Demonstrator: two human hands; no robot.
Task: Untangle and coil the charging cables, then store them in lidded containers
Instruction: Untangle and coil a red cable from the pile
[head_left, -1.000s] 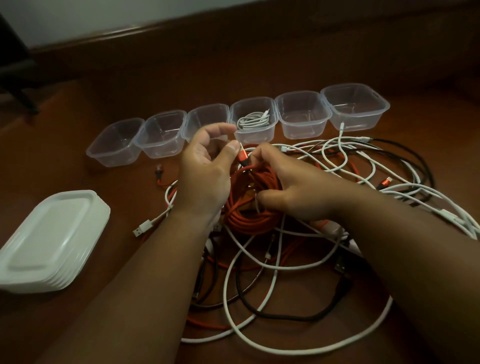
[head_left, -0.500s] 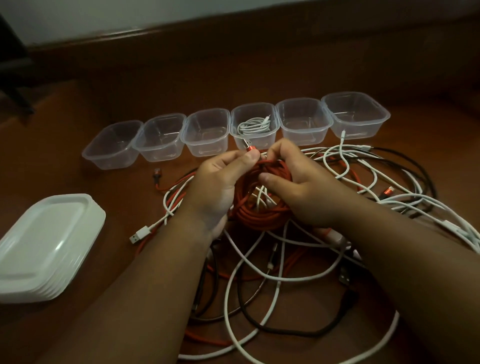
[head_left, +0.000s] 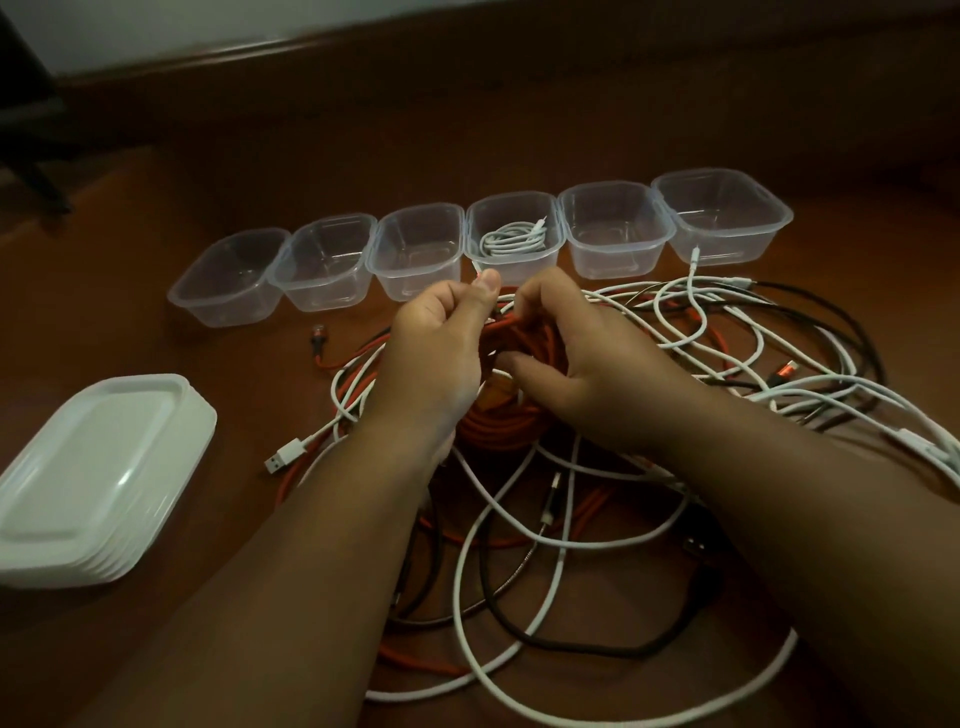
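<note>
An orange cable coil (head_left: 506, 421) sits at the middle of the brown surface, amid a tangle of white, black and orange cables (head_left: 550, 545). My left hand (head_left: 439, 353) pinches the orange cable's end between thumb and fingers just above the coil. My right hand (head_left: 582, 364) grips the coil's right side, fingers curled round its loops. Behind the hands runs a row of several clear plastic containers (head_left: 418, 249), all without lids. One container (head_left: 514, 236) holds a coiled white cable (head_left: 511, 241).
A stack of white lids (head_left: 93, 478) lies at the left. A white USB plug (head_left: 283, 456) lies left of my left wrist. More loose cables (head_left: 753, 353) spread to the right. A dark raised ledge runs along the back.
The left hand has lowered the orange cable's end toward the coil, and both hands now sit close together on it. The view has shifted slightly.
</note>
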